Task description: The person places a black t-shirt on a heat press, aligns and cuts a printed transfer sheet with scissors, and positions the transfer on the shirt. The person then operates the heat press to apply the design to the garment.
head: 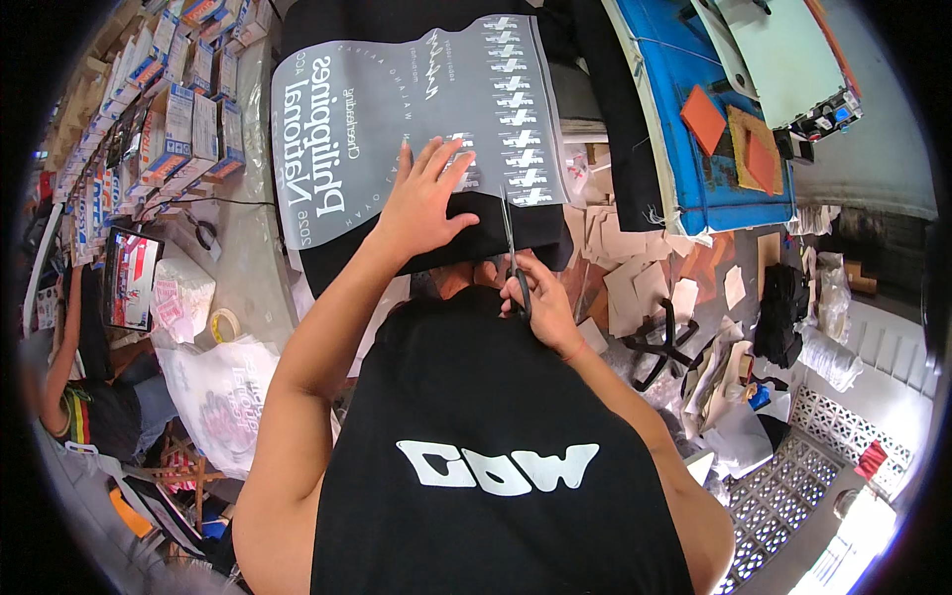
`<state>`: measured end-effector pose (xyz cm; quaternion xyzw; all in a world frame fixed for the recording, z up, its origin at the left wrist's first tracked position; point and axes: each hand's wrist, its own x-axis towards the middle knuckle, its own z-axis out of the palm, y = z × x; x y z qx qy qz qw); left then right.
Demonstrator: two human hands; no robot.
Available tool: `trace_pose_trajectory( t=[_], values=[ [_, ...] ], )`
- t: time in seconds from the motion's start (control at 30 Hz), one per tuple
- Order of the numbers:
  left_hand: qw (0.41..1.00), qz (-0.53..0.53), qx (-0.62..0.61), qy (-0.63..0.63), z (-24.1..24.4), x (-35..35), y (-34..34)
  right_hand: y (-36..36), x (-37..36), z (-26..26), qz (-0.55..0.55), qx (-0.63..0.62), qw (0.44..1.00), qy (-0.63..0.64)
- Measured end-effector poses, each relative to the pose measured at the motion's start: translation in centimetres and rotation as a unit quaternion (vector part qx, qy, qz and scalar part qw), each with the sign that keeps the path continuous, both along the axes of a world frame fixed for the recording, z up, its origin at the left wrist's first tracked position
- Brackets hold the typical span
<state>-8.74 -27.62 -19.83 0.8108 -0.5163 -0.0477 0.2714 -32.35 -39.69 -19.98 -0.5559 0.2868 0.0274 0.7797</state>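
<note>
A grey translucent transfer film with mirrored white lettering and a column of small white motifs lies over black cloth. My left hand rests flat on the film near its lower edge, fingers spread, gripping nothing. In my right hand is a pair of scissors with dark handles, blades pointing away from me. The blade tips meet the film's near edge, beside the motif column. How far apart the blades are is hard to tell. That near edge runs unevenly, with black cloth showing below it.
Stacked cardboard boxes line the left, near a lit screen, a tape roll and another pair of scissors. A person's arm shows far left. Orange pads lie on a blue surface. Paper pieces litter the floor.
</note>
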Motion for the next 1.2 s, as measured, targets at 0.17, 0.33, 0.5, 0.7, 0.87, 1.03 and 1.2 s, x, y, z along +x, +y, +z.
trace_pose_trajectory(
  t=[0.17, 0.33, 0.5, 0.7, 0.87, 1.03, 1.2],
  values=[
    [0.987, 0.157, 0.035, -0.015, 0.2, -0.2, 4.5, -0.4, 2.3, 1.5, -0.055, 0.011, 0.998, 0.027],
    [0.991, 0.122, -0.003, -0.053, -0.8, -0.4, 5.0, 0.1, 3.4, 1.0, 0.017, 0.034, 0.999, 0.018],
    [0.99, 0.088, -0.055, -0.091, -1.8, -1.1, 3.8, 2.3, 5.1, 1.4, 0.041, -0.004, 0.998, 0.048],
    [0.991, 0.065, -0.08, -0.082, -1.8, -0.6, 4.1, 2.0, 6.3, 1.7, 0.031, -0.041, 0.997, 0.057],
    [0.989, 0.091, -0.077, -0.089, -1.3, -1.0, 3.6, 2.1, 6.0, 2.4, 0.043, -0.061, 0.993, 0.093],
    [0.987, 0.08, -0.076, -0.118, -1.6, -1.3, 3.2, 2.2, 6.3, 2.6, 0.019, -0.028, 0.996, 0.087],
    [0.988, 0.07, -0.106, -0.087, -1.0, -1.8, 3.4, 2.1, 8.5, 2.5, -0.02, -0.001, 0.997, 0.072]
  ],
)
